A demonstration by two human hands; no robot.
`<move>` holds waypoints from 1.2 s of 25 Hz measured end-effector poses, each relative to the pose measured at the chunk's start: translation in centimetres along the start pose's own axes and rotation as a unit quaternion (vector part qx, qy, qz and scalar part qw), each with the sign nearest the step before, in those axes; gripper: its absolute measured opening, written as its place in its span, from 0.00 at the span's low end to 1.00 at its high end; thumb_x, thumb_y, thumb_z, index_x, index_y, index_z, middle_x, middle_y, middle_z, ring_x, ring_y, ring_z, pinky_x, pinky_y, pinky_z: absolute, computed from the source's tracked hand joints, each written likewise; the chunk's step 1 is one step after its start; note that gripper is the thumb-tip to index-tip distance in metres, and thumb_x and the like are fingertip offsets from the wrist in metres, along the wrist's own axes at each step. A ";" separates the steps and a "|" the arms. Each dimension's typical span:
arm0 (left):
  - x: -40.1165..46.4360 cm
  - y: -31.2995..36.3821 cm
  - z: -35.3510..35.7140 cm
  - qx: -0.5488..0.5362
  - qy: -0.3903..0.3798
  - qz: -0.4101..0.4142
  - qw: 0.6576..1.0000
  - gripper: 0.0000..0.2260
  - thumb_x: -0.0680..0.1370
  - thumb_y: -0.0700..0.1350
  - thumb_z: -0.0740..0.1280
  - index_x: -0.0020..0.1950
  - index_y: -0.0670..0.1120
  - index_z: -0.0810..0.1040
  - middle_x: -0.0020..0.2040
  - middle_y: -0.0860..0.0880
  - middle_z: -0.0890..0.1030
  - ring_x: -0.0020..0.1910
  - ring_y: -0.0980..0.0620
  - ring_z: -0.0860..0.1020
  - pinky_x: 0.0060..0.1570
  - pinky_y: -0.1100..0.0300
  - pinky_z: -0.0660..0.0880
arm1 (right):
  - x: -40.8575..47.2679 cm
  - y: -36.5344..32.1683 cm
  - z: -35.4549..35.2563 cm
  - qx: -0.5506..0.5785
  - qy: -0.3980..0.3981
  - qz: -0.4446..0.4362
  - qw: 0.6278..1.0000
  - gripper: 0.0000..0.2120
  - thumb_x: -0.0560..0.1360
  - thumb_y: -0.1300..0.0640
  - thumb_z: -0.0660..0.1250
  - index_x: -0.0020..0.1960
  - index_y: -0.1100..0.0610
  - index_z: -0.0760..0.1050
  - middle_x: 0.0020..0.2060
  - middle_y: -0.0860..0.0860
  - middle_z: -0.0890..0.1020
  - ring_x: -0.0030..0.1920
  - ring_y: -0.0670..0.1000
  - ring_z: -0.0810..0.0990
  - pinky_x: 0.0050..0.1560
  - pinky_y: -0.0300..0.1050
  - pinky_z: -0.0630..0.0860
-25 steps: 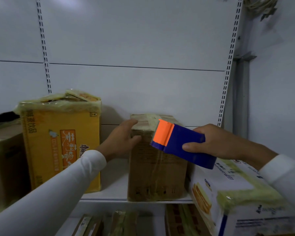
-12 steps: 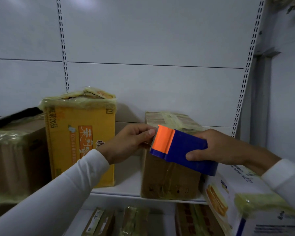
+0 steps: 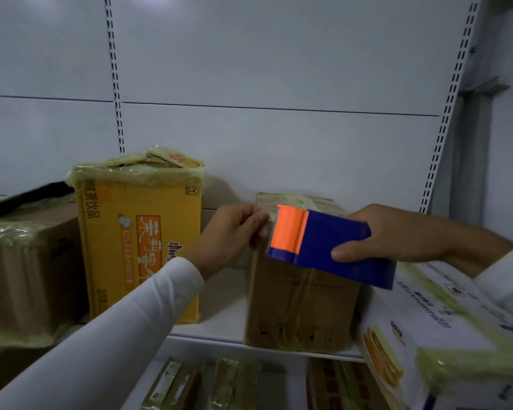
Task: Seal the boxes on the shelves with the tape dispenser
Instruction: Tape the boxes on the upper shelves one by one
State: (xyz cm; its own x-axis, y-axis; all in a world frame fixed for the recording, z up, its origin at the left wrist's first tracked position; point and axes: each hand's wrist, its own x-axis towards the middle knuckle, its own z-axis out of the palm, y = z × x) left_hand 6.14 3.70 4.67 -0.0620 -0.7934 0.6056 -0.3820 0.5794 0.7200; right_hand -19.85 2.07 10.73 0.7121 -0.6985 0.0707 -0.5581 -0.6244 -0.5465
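A blue tape dispenser (image 3: 335, 248) with an orange front flap hangs in front of a small brown box (image 3: 301, 303) on the shelf (image 3: 219, 327). My right hand (image 3: 397, 232) grips the dispenser's body from the right. My left hand (image 3: 234, 232) pinches the clear tape end (image 3: 265, 229) right at the dispenser's orange mouth, beside the brown box's upper left corner. The box's top carries yellowish tape.
A yellow printed box (image 3: 139, 232) wrapped in yellowish tape stands to the left, with a large brown box (image 3: 21, 273) beyond it. A white box (image 3: 444, 335) sits low at the right. More boxes (image 3: 196, 383) lie on the shelf below. Slotted uprights (image 3: 444, 119) run up the back wall.
My left hand left the brown box's corner and came to the dispenser's mouth, where it now pinches the tape end. The view has shifted left.
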 end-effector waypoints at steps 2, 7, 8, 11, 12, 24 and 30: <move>0.6 -0.5 -1.2 0.007 0.047 -0.010 0.999 0.09 0.81 0.40 0.60 0.43 0.40 0.76 0.33 0.45 0.77 0.31 0.51 0.75 0.34 0.61 0.74 | -0.5 0.3 -2.0 -0.015 -0.003 0.011 1.000 0.22 0.61 0.35 0.72 0.41 0.52 0.81 0.38 0.53 0.86 0.37 0.53 0.84 0.36 0.41 0.78; 0.5 -3.0 -3.2 0.030 0.060 -0.055 0.996 0.10 0.81 0.41 0.60 0.42 0.41 0.76 0.33 0.48 0.77 0.31 0.56 0.75 0.33 0.63 0.74 | -1.9 2.9 -5.2 -0.048 -0.004 0.083 0.995 0.33 0.59 0.33 0.72 0.45 0.62 0.80 0.40 0.59 0.86 0.40 0.62 0.85 0.39 0.48 0.79; 0.7 -3.2 -2.9 0.040 0.061 -0.054 0.996 0.10 0.81 0.41 0.60 0.42 0.41 0.76 0.33 0.48 0.77 0.31 0.57 0.75 0.33 0.64 0.74 | -1.8 3.1 -5.3 -0.046 -0.010 0.091 0.995 0.33 0.59 0.33 0.72 0.46 0.62 0.80 0.40 0.58 0.86 0.41 0.62 0.85 0.40 0.48 0.79; 1.4 -4.0 -1.8 0.054 0.062 -0.057 0.995 0.10 0.81 0.40 0.61 0.42 0.40 0.76 0.32 0.48 0.77 0.30 0.57 0.75 0.32 0.64 0.74 | -1.2 3.5 -5.8 -0.043 -0.016 0.104 0.994 0.33 0.59 0.33 0.72 0.46 0.62 0.80 0.40 0.58 0.86 0.41 0.62 0.85 0.41 0.48 0.79; 1.6 -4.5 -1.6 0.069 0.059 -0.060 0.994 0.10 0.81 0.41 0.62 0.41 0.41 0.76 0.32 0.48 0.77 0.29 0.56 0.75 0.33 0.61 0.74 | -1.0 3.6 -5.9 -0.047 -0.013 0.107 0.993 0.33 0.59 0.32 0.72 0.46 0.62 0.81 0.40 0.58 0.86 0.41 0.62 0.85 0.40 0.47 0.78; 2.7 -4.9 -0.4 0.309 0.008 0.126 0.943 0.23 0.78 0.62 0.57 0.69 0.53 0.71 0.35 0.52 0.80 0.33 0.54 0.79 0.35 0.59 0.76 | 0.5 4.5 -5.5 -0.065 0.003 0.103 0.993 0.31 0.60 0.31 0.71 0.43 0.59 0.80 0.39 0.57 0.86 0.39 0.61 0.84 0.39 0.47 0.75; 3.5 -5.7 0.0 0.288 -0.030 0.092 0.953 0.18 0.77 0.54 0.66 0.66 0.51 0.77 0.55 0.48 0.83 0.51 0.51 0.82 0.53 0.59 0.77 | 0.6 4.3 -4.9 -0.050 -0.008 0.106 0.993 0.18 0.69 0.41 0.70 0.41 0.57 0.79 0.37 0.55 0.85 0.33 0.50 0.82 0.36 0.41 0.75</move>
State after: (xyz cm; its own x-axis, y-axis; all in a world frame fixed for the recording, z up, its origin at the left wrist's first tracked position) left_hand 8.14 -2.43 2.68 -0.2236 -0.7072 0.6707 -0.8006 0.5258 0.2875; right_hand -23.86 -2.75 12.54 0.5801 -0.8130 -0.0507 -0.7352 -0.4957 -0.4623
